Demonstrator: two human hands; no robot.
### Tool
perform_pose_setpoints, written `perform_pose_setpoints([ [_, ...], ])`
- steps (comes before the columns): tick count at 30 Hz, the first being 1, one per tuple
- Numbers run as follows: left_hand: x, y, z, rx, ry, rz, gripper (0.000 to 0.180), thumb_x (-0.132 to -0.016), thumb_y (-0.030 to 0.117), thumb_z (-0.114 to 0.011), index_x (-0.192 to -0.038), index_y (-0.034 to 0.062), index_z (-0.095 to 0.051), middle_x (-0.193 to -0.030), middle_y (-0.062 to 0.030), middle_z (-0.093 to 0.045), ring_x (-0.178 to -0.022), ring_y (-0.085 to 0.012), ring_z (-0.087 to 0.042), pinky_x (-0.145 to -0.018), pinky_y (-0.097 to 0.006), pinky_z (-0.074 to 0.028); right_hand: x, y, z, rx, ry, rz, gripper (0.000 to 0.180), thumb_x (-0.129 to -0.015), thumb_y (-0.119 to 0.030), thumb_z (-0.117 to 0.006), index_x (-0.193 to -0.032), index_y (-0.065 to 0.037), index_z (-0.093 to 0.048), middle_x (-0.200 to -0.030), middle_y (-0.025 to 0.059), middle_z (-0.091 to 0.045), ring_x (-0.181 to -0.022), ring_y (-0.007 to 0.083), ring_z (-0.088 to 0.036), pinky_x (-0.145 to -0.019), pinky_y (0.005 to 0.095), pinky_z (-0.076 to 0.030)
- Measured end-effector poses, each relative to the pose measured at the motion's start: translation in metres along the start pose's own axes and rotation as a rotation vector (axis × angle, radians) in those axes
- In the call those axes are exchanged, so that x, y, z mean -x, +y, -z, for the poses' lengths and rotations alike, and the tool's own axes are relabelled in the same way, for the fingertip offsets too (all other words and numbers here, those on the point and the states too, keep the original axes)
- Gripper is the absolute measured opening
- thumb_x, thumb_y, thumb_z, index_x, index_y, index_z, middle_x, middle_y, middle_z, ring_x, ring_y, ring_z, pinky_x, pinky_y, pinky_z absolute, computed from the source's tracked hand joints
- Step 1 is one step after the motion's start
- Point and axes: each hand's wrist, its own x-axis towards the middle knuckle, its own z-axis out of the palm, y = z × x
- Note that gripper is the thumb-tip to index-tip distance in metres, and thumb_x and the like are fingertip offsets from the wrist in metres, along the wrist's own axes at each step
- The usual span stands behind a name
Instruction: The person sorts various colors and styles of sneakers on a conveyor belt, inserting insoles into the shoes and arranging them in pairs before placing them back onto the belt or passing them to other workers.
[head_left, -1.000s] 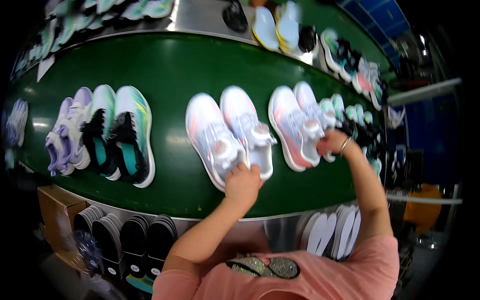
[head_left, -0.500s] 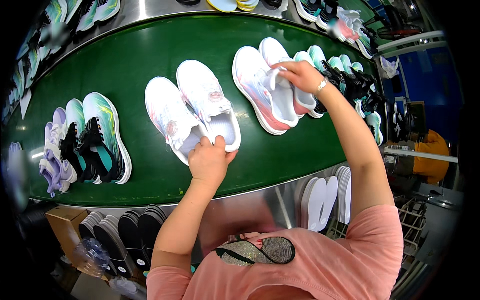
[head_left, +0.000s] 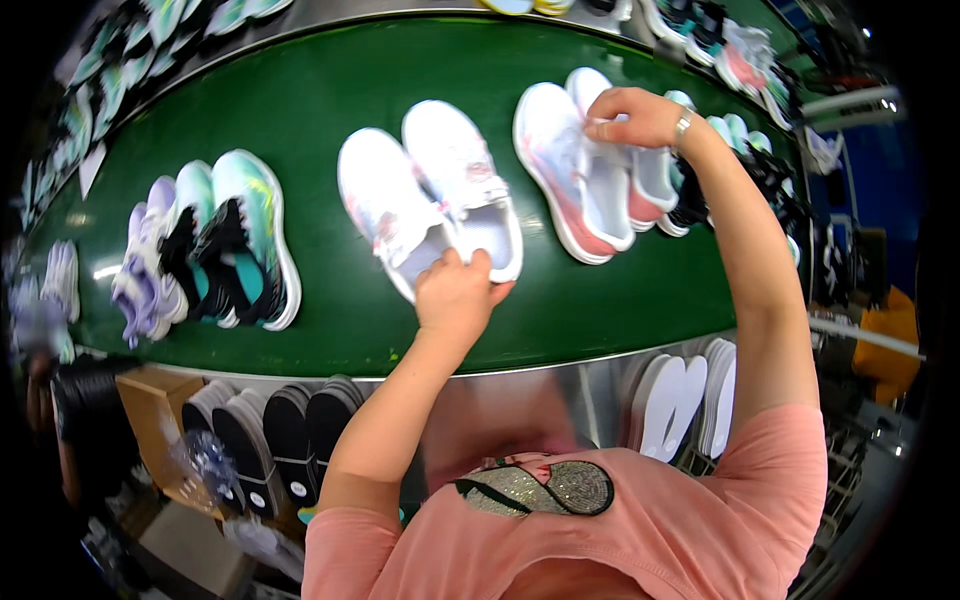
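Note:
A pair of white sneakers with faint pink touches lies on a green work surface, toes pointing away from me. My left hand grips their heel ends, fingers over the inner edges of both collars and the thumb at the right shoe's heel. To their right is a second pair, white-and-pink sneakers. My right hand is over this pair, its fingers bent together at the tongue of the left shoe. Motion blur softens the fingertips there.
Green-and-black sneakers and lilac-and-white sneakers are on the left; more green-and-black shoes are at right. Below the front edge stand black insoles and white insoles, beside a cardboard box. More shoes line the far side.
The whole view has shifted, so shoes and surface now appear farther right and slightly higher. Both hands keep their places at the same two pairs. More lilac shoes show at far left.

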Motion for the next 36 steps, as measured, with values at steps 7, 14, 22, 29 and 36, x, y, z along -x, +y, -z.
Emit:
perform_pose_setpoints([
  [7,0.003,-0.007,0.000,0.006,-0.050,0.036,0.037,-0.054,0.040,-0.070,-0.067,0.0096,-0.053,-0.060,-0.0073,-0.047,-0.051,-0.0224,-0.053,-0.044,-0.034,-0.041,-0.040,-0.107,-0.082,0.078,0.309,0.499,0.041,-0.073,-0.025,-0.060,-0.109,-0.008,-0.051,-0.102,0.0103,-0.055,-0.089,0.0247,-0.053,-0.075,0.0328,-0.044],
  [14,0.002,-0.005,0.001,0.005,-0.054,0.041,0.038,-0.055,0.042,-0.069,-0.065,0.0100,-0.051,-0.060,-0.0067,-0.047,-0.051,-0.0223,-0.052,-0.044,-0.034,-0.041,-0.100,-0.083,-0.066,-0.778,-0.154,-0.078,0.026,-0.082,-0.025,-0.052,-0.097,-0.004,-0.059,-0.076,0.0047,-0.060,-0.063,0.0132,-0.057,-0.056,0.0260,-0.049],
  [22,0.003,-0.006,0.000,0.024,-0.038,0.058,0.037,-0.055,0.041,-0.069,-0.064,0.0101,-0.051,-0.059,-0.0067,-0.046,-0.051,-0.0225,-0.053,-0.044,-0.034,-0.041,-0.102,-0.074,-0.073,-0.888,-0.197,-0.102,0.031,-0.081,-0.031,-0.053,-0.098,-0.005,-0.057,-0.080,0.0039,-0.059,-0.069,0.0130,-0.056,-0.056,0.0258,-0.049],
  [29,0.000,-0.007,0.002,0.054,-0.096,0.066,0.036,-0.056,0.040,-0.069,-0.066,0.0092,-0.053,-0.061,-0.0074,-0.048,-0.052,-0.0227,-0.054,-0.047,-0.034,-0.043,-0.095,-0.089,-0.069,-0.532,-0.032,0.091,0.027,-0.078,-0.029,-0.054,-0.097,-0.009,-0.058,-0.093,0.0096,-0.057,-0.082,0.0184,-0.054,-0.069,0.0326,-0.046],
  [36,0.002,-0.009,-0.001,0.040,-0.062,0.062,0.036,-0.056,0.039,-0.069,-0.069,0.0089,-0.054,-0.063,-0.0085,-0.050,-0.053,-0.0237,-0.054,-0.048,-0.034,-0.044,-0.077,-0.169,-0.097,0.141,0.209,0.663,0.032,-0.068,-0.030,-0.060,-0.097,-0.017,-0.057,-0.099,0.0036,-0.057,-0.086,0.0228,-0.056,-0.072,0.0369,-0.044],
])
